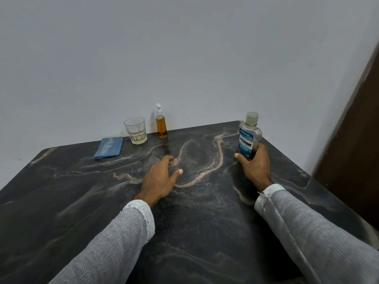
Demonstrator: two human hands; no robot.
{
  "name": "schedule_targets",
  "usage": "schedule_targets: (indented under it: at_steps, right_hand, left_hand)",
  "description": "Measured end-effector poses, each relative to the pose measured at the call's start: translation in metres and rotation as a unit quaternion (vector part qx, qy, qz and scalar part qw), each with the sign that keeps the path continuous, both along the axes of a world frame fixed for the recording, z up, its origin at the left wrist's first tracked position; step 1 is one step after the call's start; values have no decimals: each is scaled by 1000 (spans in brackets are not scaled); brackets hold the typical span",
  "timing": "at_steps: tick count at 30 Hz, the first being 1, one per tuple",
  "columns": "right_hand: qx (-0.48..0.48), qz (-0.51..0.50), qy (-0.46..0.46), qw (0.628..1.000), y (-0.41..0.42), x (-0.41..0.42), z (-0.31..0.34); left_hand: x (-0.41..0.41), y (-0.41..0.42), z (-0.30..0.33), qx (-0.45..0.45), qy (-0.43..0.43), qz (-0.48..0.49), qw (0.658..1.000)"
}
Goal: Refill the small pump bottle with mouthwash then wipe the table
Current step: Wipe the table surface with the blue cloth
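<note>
Sleeves: grey knit, frayed pale cuffs, one on each forearm, reaching in from the near edge over the table.

Table: dark marble-look top with pinkish veins; far edge against a pale wall.

Left hand: palm down near the table's middle, fingers spread and loose, grasping nothing; fingertips touch or sit just above the surface, which of the two cannot be told.

Right hand: wrapped around the lower body of the mouthwash bottle, thumb across the front. Bottle upright near the right edge, cap on, clear plastic with a blue label reading LISTERINE, dark liquid low inside.

Blue cloth: folded flat, far left of the table.

Glass tumbler: clear, upright, just right of the cloth, near the far edge.

Small pump bottle: upright at the far edge against the wall, just right of the tumbler, well apart from both hands; white pump head on, amber liquid filling most of it.

Brown panel: dark, at the right margin beyond the table.
</note>
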State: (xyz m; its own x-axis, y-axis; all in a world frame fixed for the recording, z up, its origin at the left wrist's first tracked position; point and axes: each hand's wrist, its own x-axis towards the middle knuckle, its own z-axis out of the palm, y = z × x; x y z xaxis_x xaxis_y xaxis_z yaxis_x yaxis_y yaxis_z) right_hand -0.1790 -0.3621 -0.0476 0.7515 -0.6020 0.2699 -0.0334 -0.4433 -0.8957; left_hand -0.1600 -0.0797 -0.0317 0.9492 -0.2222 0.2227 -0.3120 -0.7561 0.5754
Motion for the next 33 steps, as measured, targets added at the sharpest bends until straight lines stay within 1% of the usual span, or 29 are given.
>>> schedule_targets:
  at_steps: [3, 5, 8, 11, 15, 18, 21, 25, 30, 33]
  right_hand:
    - [-4, 6, -1, 1000, 2, 3, -1]
    - [-7, 31, -1, 999, 4, 1, -1]
    - [-1, 102, 15, 995, 10, -1, -1]
    - [33, 181, 24, 983, 20, -2, -1]
    - [44, 239, 9, 970, 34, 0, -2]
    - [54, 240, -6, 969, 45, 6, -4]
    - [28, 232, -7, 972, 52, 14, -4]
    - [20, 240, 4, 970, 58, 32, -5]
    - [25, 236, 13, 971, 67, 68, -4]
    - [8, 225, 8, 974, 71, 90, -3]
  left_hand:
    - [2, 7, -1, 2, 3, 6, 1000]
    - [3, 10, -1, 5, 5, 8, 1000]
    - [3, 13, -3, 14, 2, 11, 1000]
    - [3, 14, -5, 22, -3, 13, 1000]
    - [5, 17, -5, 35, -14, 12, 999]
    - [10, 23, -4, 50, -11, 18, 999]
    - [21, 30, -3, 69, 6, 29, 997]
    - [39, 37, 1, 96, 36, 41, 994]
    - [70, 43, 8, 144, 57, 35, 987]
    - [87, 44, 14, 151, 63, 38, 986]
